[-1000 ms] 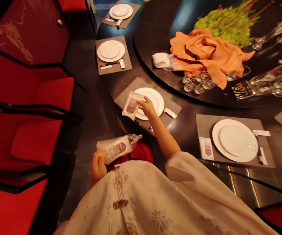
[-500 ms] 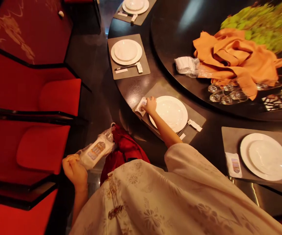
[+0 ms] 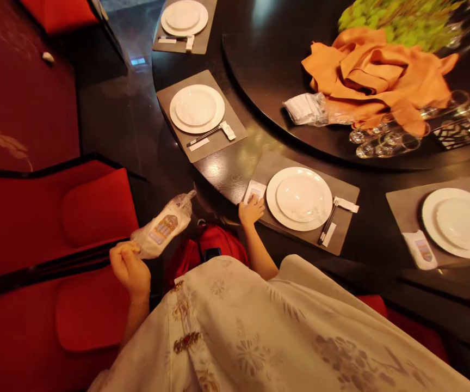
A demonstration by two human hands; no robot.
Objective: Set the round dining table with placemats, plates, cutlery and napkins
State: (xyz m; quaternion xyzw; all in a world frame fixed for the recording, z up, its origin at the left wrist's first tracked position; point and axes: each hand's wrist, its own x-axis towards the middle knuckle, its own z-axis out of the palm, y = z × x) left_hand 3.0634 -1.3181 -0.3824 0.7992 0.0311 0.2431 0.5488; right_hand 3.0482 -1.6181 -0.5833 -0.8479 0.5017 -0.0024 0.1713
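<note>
My left hand [image 3: 131, 269] is closed around the gathered end of a clear plastic bag of wet-wipe packets [image 3: 164, 226], held out over the red chairs; a printed label shows through. My right hand [image 3: 252, 212] rests its fingers, spread a little, on a white wet-wipe packet [image 3: 255, 189]. That packet lies on the left part of a grey placemat [image 3: 273, 161]. Beside it is a small plate on a larger white plate [image 3: 273, 198]. To the right of the plates are black chopsticks [image 3: 328, 224] on a white rest [image 3: 347, 205].
More place settings follow the table edge, and a wet-wipe packet [image 3: 420, 249] lies on the right one. An orange cloth flower [image 3: 376, 71], stemmed glasses [image 3: 382, 144] and another plastic-wrapped bundle [image 3: 306, 108] sit on the turntable. Red chairs [image 3: 96, 212] stand left; a red bag [image 3: 222, 245] is below.
My right hand has drawn back toward me, with the packet under its fingers lying beside the plate. The left hand still holds the bag. The view has shifted.
</note>
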